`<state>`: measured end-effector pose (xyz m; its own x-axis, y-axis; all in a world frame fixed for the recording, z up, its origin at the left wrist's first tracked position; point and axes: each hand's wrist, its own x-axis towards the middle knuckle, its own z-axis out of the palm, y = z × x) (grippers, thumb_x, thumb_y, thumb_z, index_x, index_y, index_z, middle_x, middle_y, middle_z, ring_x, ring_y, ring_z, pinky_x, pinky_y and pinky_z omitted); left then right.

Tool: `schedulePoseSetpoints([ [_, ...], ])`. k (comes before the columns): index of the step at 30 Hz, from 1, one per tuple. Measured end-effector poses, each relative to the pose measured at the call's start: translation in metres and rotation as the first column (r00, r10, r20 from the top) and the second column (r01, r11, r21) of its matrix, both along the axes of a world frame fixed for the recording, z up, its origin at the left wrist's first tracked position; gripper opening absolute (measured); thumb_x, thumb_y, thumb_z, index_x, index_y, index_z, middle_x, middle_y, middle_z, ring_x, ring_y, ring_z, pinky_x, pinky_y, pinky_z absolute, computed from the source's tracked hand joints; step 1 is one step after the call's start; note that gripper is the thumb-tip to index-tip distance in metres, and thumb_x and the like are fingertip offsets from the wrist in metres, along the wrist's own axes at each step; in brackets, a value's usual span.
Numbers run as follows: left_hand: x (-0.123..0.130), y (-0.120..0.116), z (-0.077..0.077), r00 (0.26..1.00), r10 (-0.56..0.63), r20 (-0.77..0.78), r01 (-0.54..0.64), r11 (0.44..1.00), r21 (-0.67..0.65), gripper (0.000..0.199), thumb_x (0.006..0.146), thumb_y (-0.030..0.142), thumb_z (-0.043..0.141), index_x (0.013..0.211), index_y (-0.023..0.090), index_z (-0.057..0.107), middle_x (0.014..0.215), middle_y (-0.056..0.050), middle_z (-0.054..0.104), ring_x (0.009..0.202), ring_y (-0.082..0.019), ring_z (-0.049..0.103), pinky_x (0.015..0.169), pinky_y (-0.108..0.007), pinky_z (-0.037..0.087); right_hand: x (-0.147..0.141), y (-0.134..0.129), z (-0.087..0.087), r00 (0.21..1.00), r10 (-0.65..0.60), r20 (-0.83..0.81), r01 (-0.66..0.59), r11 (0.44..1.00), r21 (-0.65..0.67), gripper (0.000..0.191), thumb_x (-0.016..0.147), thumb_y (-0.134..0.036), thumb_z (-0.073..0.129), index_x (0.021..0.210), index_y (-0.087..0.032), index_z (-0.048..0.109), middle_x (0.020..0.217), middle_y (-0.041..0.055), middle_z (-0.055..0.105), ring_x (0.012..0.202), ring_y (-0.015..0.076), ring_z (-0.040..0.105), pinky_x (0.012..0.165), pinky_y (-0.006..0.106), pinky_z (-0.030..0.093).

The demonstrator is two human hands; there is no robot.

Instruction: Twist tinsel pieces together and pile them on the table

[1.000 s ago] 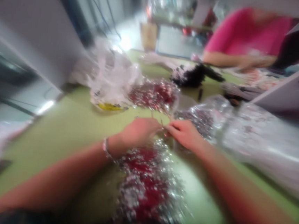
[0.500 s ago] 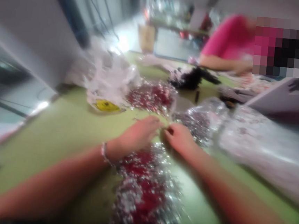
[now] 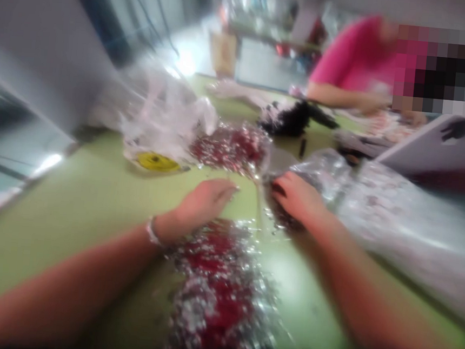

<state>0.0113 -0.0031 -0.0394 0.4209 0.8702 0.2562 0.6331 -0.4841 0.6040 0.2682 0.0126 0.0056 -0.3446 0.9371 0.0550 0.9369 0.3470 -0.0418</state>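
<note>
My left hand (image 3: pixel 203 203) is just above the red-and-silver tinsel (image 3: pixel 224 293) lying before me on the worktop (image 3: pixel 99 206); my right hand (image 3: pixel 301 198) is at the clear bag (image 3: pixel 332 172). Both hands' fingers (image 3: pixel 226 189) curl; I cannot tell whether they grasp anything.

Green surface (image 3: pixel 91 211); grey panel (image 3: pixel 54 23) at its left edge; beyond its far edge, glaring pale floor (image 3: pixel 197 44), brown box (image 3: pixel 223 55).
</note>
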Motion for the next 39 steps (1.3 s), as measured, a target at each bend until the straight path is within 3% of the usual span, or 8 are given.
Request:
schedulePoseSetpoints([
  [4,-0.001,0.002,0.002,0.998,0.020,0.068,-0.017,0.999,-0.046,0.030,0.095,0.035,0.045,0.092,0.018,0.070,0.092,-0.004,0.071,0.086,-0.018,0.063,0.082,-0.032,0.049,-0.008,-0.004,-0.002,0.991,0.023,0.134,-0.019,0.999,-0.033,0.018,0.093,-0.029,0.050,0.096,-0.019,0.065,0.099,0.0084,0.062,0.081,0.0201,0.060,0.061,0.029,0.037],
  [8,-0.007,0.007,0.008,0.979,0.144,0.141,-0.126,0.984,-0.129,0.030,0.093,0.039,0.050,0.091,0.019,0.071,0.088,-0.003,0.072,0.077,-0.016,0.063,0.075,-0.029,0.049,-0.015,-0.007,-0.007,0.969,0.023,0.246,-0.021,1.000,-0.010,0.022,0.094,-0.020,0.044,0.089,-0.017,0.065,0.090,0.0079,0.062,0.075,0.0190,0.059,0.058,0.030,0.032],
  [14,-0.016,0.015,0.016,0.938,0.261,0.228,-0.228,0.960,-0.161,0.028,0.090,0.038,0.053,0.096,0.019,0.072,0.087,-0.002,0.073,0.077,-0.015,0.065,0.074,-0.026,0.048,-0.013,-0.011,0.001,0.980,0.060,0.188,-0.052,0.998,-0.044,0.025,0.095,-0.029,0.045,0.088,-0.021,0.067,0.092,0.0064,0.060,0.077,0.0175,0.056,0.054,0.029,0.027],
  [21,-0.009,0.009,0.013,0.959,0.172,0.225,-0.118,0.965,-0.233,0.026,0.089,0.039,0.055,0.090,0.019,0.072,0.084,-0.001,0.071,0.073,-0.013,0.061,0.069,-0.025,0.046,-0.019,-0.012,-0.004,0.984,0.051,0.171,-0.047,0.998,-0.029,0.021,0.093,-0.021,0.044,0.085,-0.017,0.063,0.095,0.0083,0.061,0.079,0.0175,0.056,0.057,0.029,0.028],
  [25,-0.002,0.002,0.010,0.971,0.132,0.199,-0.067,0.950,-0.305,0.033,0.089,0.046,0.054,0.084,0.018,0.071,0.072,0.000,0.067,0.064,-0.012,0.056,0.061,-0.025,0.042,-0.022,-0.016,0.000,0.996,-0.026,-0.091,0.027,1.000,0.012,0.019,0.093,-0.022,0.043,0.090,-0.017,0.061,0.092,0.0086,0.064,0.078,0.0186,0.057,0.062,0.029,0.034],
  [30,0.007,-0.008,0.013,0.986,0.000,0.167,0.045,0.963,-0.266,0.028,0.090,0.042,0.054,0.084,0.020,0.070,0.079,0.000,0.068,0.071,-0.012,0.058,0.068,-0.026,0.044,-0.037,-0.032,0.000,0.852,0.049,-0.521,-0.062,0.998,-0.007,0.015,0.092,-0.026,0.046,0.090,-0.019,0.060,0.078,0.0027,0.066,0.069,0.0155,0.058,0.067,0.027,0.039],
  [35,0.007,-0.010,0.015,0.989,-0.022,0.143,0.058,0.966,-0.252,0.027,0.091,0.039,0.053,0.085,0.019,0.070,0.077,0.000,0.067,0.069,-0.012,0.058,0.065,-0.025,0.043,-0.050,-0.040,-0.014,0.755,0.108,-0.647,-0.157,0.987,-0.018,0.016,0.091,-0.026,0.050,0.088,-0.019,0.063,0.080,0.0024,0.068,0.070,0.0139,0.059,0.067,0.026,0.041],
  [39,0.004,-0.008,0.014,0.992,-0.045,0.116,0.072,0.969,-0.237,0.033,0.094,0.041,0.049,0.081,0.018,0.069,0.072,0.000,0.066,0.065,-0.011,0.058,0.062,-0.024,0.042,-0.049,-0.039,-0.014,0.744,0.094,-0.662,-0.173,0.983,-0.054,0.016,0.089,-0.026,0.052,0.082,-0.019,0.064,0.075,0.0014,0.068,0.068,0.0131,0.058,0.065,0.025,0.041],
])
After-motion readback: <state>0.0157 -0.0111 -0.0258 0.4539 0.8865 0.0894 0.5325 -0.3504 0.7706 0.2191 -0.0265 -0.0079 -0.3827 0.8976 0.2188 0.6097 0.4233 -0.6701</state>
